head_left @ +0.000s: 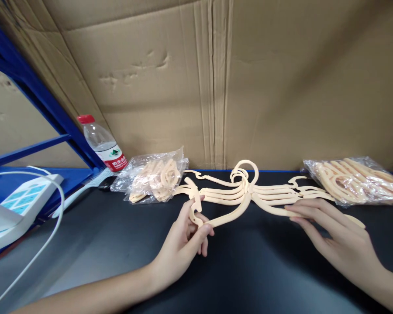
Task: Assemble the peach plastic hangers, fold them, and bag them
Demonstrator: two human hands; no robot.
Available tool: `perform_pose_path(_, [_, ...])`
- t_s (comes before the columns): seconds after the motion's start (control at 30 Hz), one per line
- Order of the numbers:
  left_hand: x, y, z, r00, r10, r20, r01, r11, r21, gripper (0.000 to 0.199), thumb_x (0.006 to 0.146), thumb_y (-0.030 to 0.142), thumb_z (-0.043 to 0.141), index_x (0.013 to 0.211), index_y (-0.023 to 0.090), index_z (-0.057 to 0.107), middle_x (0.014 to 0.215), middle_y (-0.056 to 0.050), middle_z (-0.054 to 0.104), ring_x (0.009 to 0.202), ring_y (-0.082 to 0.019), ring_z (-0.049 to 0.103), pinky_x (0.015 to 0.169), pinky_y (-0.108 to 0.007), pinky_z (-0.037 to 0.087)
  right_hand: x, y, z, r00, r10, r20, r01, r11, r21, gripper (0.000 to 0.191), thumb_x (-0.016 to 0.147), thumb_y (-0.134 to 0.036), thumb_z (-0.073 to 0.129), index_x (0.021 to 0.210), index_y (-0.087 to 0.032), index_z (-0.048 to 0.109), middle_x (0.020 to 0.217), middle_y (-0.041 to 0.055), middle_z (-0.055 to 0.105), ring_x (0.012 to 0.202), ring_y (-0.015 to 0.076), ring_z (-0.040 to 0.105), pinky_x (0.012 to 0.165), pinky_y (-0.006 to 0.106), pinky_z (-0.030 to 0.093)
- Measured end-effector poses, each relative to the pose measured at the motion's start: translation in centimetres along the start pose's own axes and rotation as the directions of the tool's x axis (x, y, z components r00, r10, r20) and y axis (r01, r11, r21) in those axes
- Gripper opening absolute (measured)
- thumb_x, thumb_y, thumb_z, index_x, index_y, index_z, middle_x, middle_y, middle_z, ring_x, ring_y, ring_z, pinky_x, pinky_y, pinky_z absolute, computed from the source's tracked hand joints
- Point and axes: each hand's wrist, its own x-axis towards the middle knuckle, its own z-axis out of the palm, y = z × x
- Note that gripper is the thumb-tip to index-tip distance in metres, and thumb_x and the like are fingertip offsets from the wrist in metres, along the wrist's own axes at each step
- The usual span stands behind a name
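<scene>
A beige plastic folding hanger [234, 214] is held by both of my hands, its hook pointing away from me. My left hand [188, 237] is closed on its left arm, near the bent notched end. On the right arm of the same hanger, my right hand [334, 229] pinches with fingers and thumb; that arm's tip sticks out beyond the fingers. Right behind lie several more beige hangers [222, 195] in a row, their hooks bunched together. The held hanger's hook overlaps theirs, and whether they touch I cannot tell.
Clear plastic bags of beige hanger parts lie at the back left [157, 179] and back right [356, 181]. A red-capped water bottle [105, 148] leans by the blue frame [39, 100]. A white power strip [26, 200] with a cable sits at the left. Cardboard [150, 87] walls the back.
</scene>
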Motion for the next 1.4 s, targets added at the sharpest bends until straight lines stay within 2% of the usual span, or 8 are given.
perform_pose_path(0.07, [0.1, 0.1, -0.1, 1.000, -0.001, -0.003, 0.002, 1.000, 0.022, 0.023, 0.096, 0.041, 0.050, 0.105, 0.020, 0.048, 0.077, 0.003, 0.052, 0.049, -0.007, 0.051, 0.047, -0.020, 0.042, 0.1, 0.2, 0.0, 1.000, -0.020, 0.023, 0.019, 1.000, 0.011, 0.028, 0.091, -0.013, 0.052, 0.111, -0.031, 0.062, 0.098, 0.0019, 0.067, 0.085, 0.0208, 0.067, 0.082, 0.035, 0.052])
perform_pose_path(0.17, [0.4, 0.3, -0.2, 1.000, -0.016, 0.014, 0.016, 0.998, 0.055, 0.029, 0.098, 0.041, 0.044, 0.083, 0.017, 0.050, 0.070, 0.004, 0.047, 0.050, -0.007, 0.051, 0.049, -0.021, 0.043, 0.2, 0.5, -0.3, 0.995, -0.062, 0.084, 0.059, 0.997, 0.041, 0.036, 0.092, -0.011, 0.049, 0.121, -0.030, 0.059, 0.100, 0.0034, 0.066, 0.088, 0.0218, 0.065, 0.081, 0.036, 0.051])
perform_pose_path(0.37, [0.7, 0.4, -0.5, 1.000, -0.013, -0.017, 0.014, 0.999, 0.030, 0.030, 0.097, 0.039, 0.045, 0.078, 0.016, 0.050, 0.068, 0.003, 0.048, 0.054, -0.010, 0.053, 0.053, -0.023, 0.042, 0.2, 1.7, -1.1, 0.992, -0.095, 0.083, 0.106, 0.983, -0.152, 0.025, 0.091, -0.019, 0.057, 0.115, -0.026, 0.063, 0.096, 0.0052, 0.070, 0.087, 0.0266, 0.061, 0.083, 0.045, 0.048])
perform_pose_path(0.7, [0.9, 0.0, -0.9, 0.999, -0.039, -0.021, 0.039, 0.999, 0.020, 0.032, 0.097, 0.040, 0.047, 0.077, 0.016, 0.055, 0.068, 0.002, 0.052, 0.056, -0.011, 0.053, 0.054, -0.023, 0.042, -0.1, 1.3, -1.1, 0.993, -0.086, 0.085, 0.114, 0.896, -0.429, 0.025, 0.094, -0.011, 0.048, 0.106, -0.021, 0.067, 0.117, 0.0082, 0.069, 0.066, 0.0172, 0.068, 0.052, 0.029, 0.049])
perform_pose_path(0.9, [1.2, -0.3, -0.9, 0.999, -0.046, -0.026, 0.046, 0.999, 0.012, 0.032, 0.096, 0.041, 0.049, 0.080, 0.016, 0.057, 0.071, 0.001, 0.054, 0.057, -0.011, 0.054, 0.053, -0.023, 0.042, 0.0, 0.9, -0.6, 0.997, -0.011, 0.074, 0.020, 0.992, -0.121, 0.033, 0.093, -0.008, 0.045, 0.115, -0.022, 0.065, 0.143, 0.0122, 0.048, 0.104, 0.0246, 0.066, 0.083, 0.038, 0.059])
perform_pose_path(1.1, [1.2, 0.0, -0.7, 0.999, -0.024, -0.044, 0.026, 0.999, 0.045, 0.034, 0.094, 0.044, 0.051, 0.077, 0.016, 0.057, 0.068, 0.001, 0.053, 0.055, -0.011, 0.054, 0.052, -0.023, 0.043, -0.2, 0.8, -0.3, 0.991, 0.133, 0.028, -0.136, 0.981, 0.136, 0.026, 0.092, -0.013, 0.054, 0.113, -0.026, 0.062, 0.120, 0.0065, 0.067, 0.111, 0.0235, 0.064, 0.099, 0.041, 0.052])
perform_pose_path(1.23, [1.2, 0.1, -0.6, 0.996, -0.019, -0.090, 0.021, 1.000, 0.022, 0.034, 0.093, 0.044, 0.053, 0.074, 0.016, 0.056, 0.067, 0.002, 0.052, 0.053, -0.010, 0.052, 0.051, -0.023, 0.041, -0.1, 1.5, -0.4, 0.936, 0.319, 0.151, -0.352, 0.880, 0.318, 0.021, 0.091, -0.027, 0.060, 0.112, -0.026, 0.063, 0.110, 0.0062, 0.070, 0.105, 0.0248, 0.067, 0.094, 0.041, 0.055])
perform_pose_path(1.4, [1.0, -0.1, -0.8, 0.993, -0.046, -0.107, 0.042, 0.998, -0.040, 0.023, 0.089, 0.039, 0.063, 0.088, 0.017, 0.060, 0.059, 0.005, 0.053, 0.052, -0.009, 0.049, 0.051, -0.021, 0.039, 0.7, 1.5, -0.8, 0.875, 0.371, 0.312, -0.484, 0.633, 0.604, 0.026, 0.087, -0.035, 0.066, 0.111, -0.024, 0.064, 0.102, 0.0086, 0.071, 0.096, 0.0235, 0.068, 0.087, 0.039, 0.057])
